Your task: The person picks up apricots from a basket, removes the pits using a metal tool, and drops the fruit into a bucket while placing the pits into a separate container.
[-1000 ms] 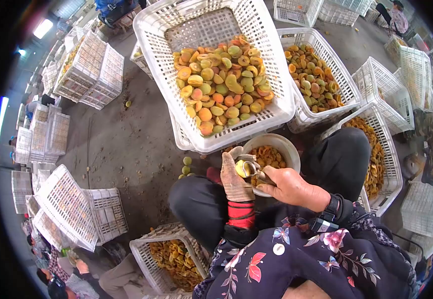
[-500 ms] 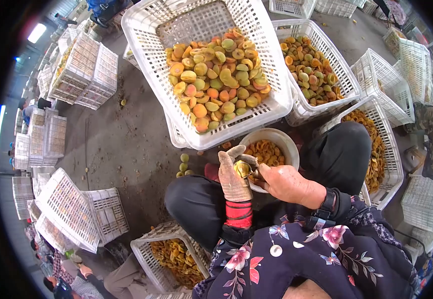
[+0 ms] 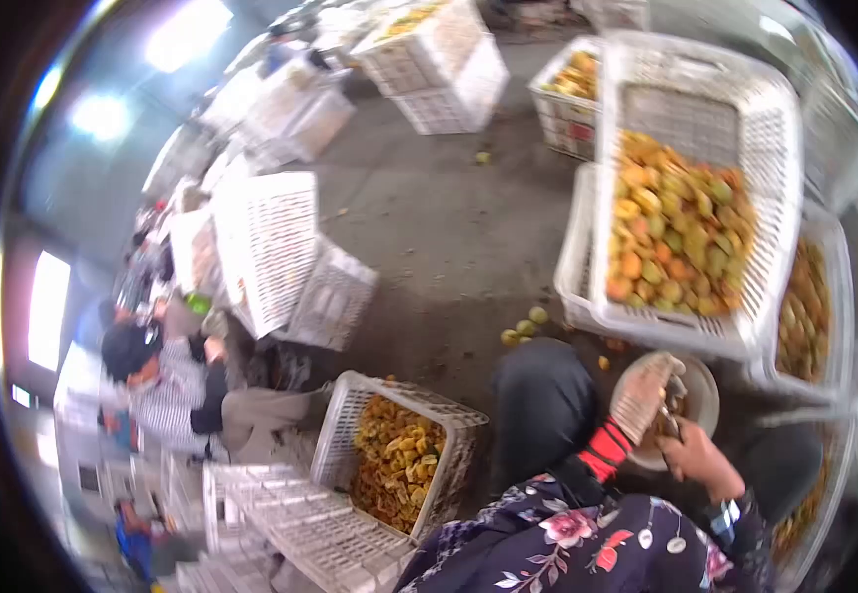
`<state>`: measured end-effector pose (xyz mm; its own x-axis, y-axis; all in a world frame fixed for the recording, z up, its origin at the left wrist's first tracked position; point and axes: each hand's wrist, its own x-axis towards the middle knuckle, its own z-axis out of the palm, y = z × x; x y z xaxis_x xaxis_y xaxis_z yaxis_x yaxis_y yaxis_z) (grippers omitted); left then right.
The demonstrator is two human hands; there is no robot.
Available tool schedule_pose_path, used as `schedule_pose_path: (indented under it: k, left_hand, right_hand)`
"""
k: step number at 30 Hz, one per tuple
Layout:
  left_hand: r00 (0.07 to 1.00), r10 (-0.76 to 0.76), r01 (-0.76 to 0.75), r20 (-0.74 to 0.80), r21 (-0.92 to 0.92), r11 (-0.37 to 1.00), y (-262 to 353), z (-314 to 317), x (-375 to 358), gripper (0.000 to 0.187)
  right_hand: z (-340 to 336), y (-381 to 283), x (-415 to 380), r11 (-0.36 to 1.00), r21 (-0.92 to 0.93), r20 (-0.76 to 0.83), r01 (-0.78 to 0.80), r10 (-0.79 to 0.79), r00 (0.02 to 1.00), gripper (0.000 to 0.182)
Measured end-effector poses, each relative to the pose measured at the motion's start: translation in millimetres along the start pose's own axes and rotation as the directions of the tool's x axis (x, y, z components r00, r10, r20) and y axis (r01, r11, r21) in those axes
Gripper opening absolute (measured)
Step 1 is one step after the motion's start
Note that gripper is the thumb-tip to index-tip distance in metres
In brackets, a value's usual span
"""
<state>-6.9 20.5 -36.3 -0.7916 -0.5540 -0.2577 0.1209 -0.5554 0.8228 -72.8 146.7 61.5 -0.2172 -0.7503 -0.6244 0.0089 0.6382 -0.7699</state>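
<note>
My left hand [image 3: 643, 400], in a soiled pale glove with a red cuff, is closed over the rim of a white bucket [image 3: 707, 387]. What lies in its fingers is blurred and hidden. My right hand [image 3: 702, 461], bare, grips a small metal hand tool [image 3: 669, 421] whose tip points up toward the glove. Just beyond the bucket stands a tilted white crate [image 3: 681, 331] of halved apricot-like fruits [image 3: 681, 232], green to orange.
At my left is a crate [image 3: 342, 435] of orange fruit pieces [image 3: 397, 460]. Another fruit crate [image 3: 834, 371] stands right. Loose green fruits [image 3: 525, 326] lie on the floor by my knee. A seated person [image 3: 167, 385] works at far left, near stacked crates [image 3: 276, 252].
The view has swung left, so my hands and the fruit crate appear farther right. The halved fruit seen in my left hand earlier cannot be made out now. My right hand keeps the tool.
</note>
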Motion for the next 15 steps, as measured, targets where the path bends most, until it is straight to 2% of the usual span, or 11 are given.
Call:
schedule_pose_path:
  k: [1, 2, 3, 6, 7, 8, 9, 11, 12, 13, 15]
  left_hand:
    - [0.998, 0.011, -0.018, -0.069, -0.11, 0.994, -18, -3, 12, 0.028]
    - [0.991, -0.078, 0.062, -0.105, -0.155, 0.986, -22, -2, 14, 0.026]
    - [0.988, -0.055, 0.025, -0.144, -0.203, 0.979, -35, -5, 19, 0.025]
    - [0.978, 0.015, -0.05, -0.209, -0.163, 0.985, -23, -5, 17, 0.026]
    - [0.984, -0.029, 0.003, -0.175, -0.149, 0.989, -18, -6, 15, 0.029]
    - [0.987, -0.075, 0.056, -0.141, -0.136, 0.989, -15, -6, 14, 0.032]
    - [0.988, -0.066, 0.047, -0.139, -0.135, 0.99, -13, -6, 13, 0.032]
    - [0.997, -0.05, 0.045, -0.066, -0.067, 0.997, -11, -7, 11, 0.037]
    - [0.997, -0.045, 0.042, -0.057, -0.044, 0.998, -3, -4, 7, 0.042]
    - [0.998, -0.039, 0.037, -0.057, -0.045, 0.998, 3, -4, 6, 0.042]
    - [0.998, -0.052, 0.053, 0.03, -0.02, 0.998, 6, -3, 4, 0.045]
  right_hand:
    - [-2, 9, 3, 0.998, 0.053, 0.0, -0.016, 0.016, 1.0, 0.018]
    - [-2, 18, 2, 0.993, 0.116, 0.011, 0.021, -0.022, 1.0, 0.019]
    - [1, 15, 2, 0.996, 0.085, -0.014, -0.021, 0.022, 1.0, 0.021]
    - [7, 32, 15, 0.999, 0.031, -0.049, 0.042, -0.041, 0.998, 0.022]
    - [5, 62, 33, 0.915, -0.227, -0.137, 0.334, -0.37, 0.919, 0.023]
    - [4, 79, 43, 0.69, -0.484, -0.133, 0.538, -0.666, 0.734, 0.024]
    - [5, 78, 42, 0.683, -0.489, -0.131, 0.542, -0.672, 0.729, 0.024]
    - [14, 68, 35, 0.845, -0.195, -0.115, 0.498, -0.524, 0.844, 0.017]
    - [8, 18, 8, 0.993, 0.119, 0.086, 0.016, -0.026, 0.996, 0.015]
    - [5, 17, 6, 0.993, 0.115, 0.086, 0.019, -0.029, 0.996, 0.015]
    - [-1, 23, 1, 0.749, 0.63, 0.31, -0.205, -0.001, 0.951, 0.015]
